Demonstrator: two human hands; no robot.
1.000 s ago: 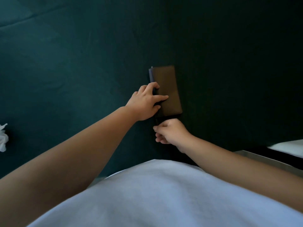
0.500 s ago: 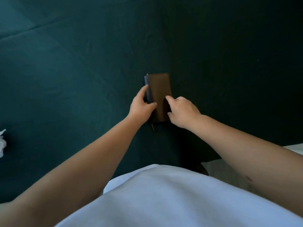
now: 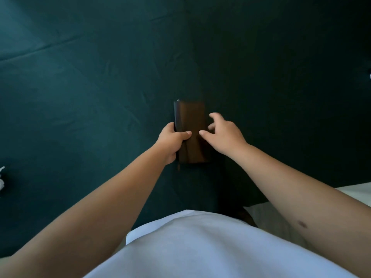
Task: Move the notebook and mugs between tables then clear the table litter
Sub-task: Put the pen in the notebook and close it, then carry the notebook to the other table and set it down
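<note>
A brown notebook [image 3: 190, 121] with a dark spine along its left edge lies on the dark green tablecloth [image 3: 90, 87], straight ahead of me. My left hand [image 3: 172, 141] grips its left side, thumb on the cover and fingers around the spine. My right hand [image 3: 224, 135] hovers over the notebook's right edge with fingers spread, and I cannot tell whether the fingertips touch the cover. No mugs are in view.
A crumpled white tissue [image 3: 1, 180] lies at the far left edge of the cloth. A small white thing [image 3: 369, 76] shows at the right edge. A pale surface [image 3: 357, 190] lies at lower right beyond the table's corner. My white shirt fills the bottom.
My right hand came up from below the notebook to its right side and has now opened and lifted its fingers. My left hand shifted from lying on the cover to gripping the spine.
</note>
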